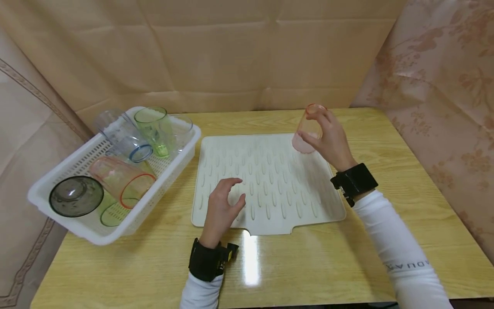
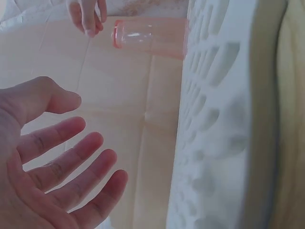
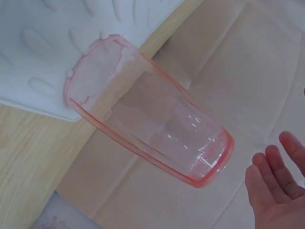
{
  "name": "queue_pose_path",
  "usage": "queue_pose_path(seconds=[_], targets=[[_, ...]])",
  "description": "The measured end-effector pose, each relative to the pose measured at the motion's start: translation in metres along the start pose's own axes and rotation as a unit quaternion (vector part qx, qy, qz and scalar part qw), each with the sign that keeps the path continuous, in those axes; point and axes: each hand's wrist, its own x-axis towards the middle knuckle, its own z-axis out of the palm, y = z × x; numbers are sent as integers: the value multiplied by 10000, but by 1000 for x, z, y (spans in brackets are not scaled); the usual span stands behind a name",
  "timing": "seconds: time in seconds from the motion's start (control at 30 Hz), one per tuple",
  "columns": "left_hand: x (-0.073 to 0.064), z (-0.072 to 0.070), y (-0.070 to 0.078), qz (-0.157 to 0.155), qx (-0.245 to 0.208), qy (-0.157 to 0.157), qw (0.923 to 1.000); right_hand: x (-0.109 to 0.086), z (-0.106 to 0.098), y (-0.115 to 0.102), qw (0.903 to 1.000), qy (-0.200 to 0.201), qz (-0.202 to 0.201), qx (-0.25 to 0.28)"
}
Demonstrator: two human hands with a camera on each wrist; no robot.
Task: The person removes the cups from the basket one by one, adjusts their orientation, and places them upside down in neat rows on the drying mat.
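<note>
Relaxed left grip (image 1: 224,205) in front; upturned pink cup (image 2: 155,38) stands beyond, just below the released right grip (image 1: 332,137).

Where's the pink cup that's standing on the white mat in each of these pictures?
Head: the pink cup is in the upper half, right of the middle.
Left wrist: near the top middle, showing sideways.
Right wrist: big, across the middle, slanting.
Shared landmark: the white bumpy mat; the cup touches it in every view.
</note>
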Motion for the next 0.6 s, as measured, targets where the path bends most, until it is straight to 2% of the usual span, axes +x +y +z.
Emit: queue_pose_path(seconds=[0.2,0.6], targets=[[12,-11,-5,163,313,136,9993,-8,-2,-3,9999,-90,40,-54],[52,-53,1,609,734,298,9950,-34,-11,1,9986,-216,458,-139]])
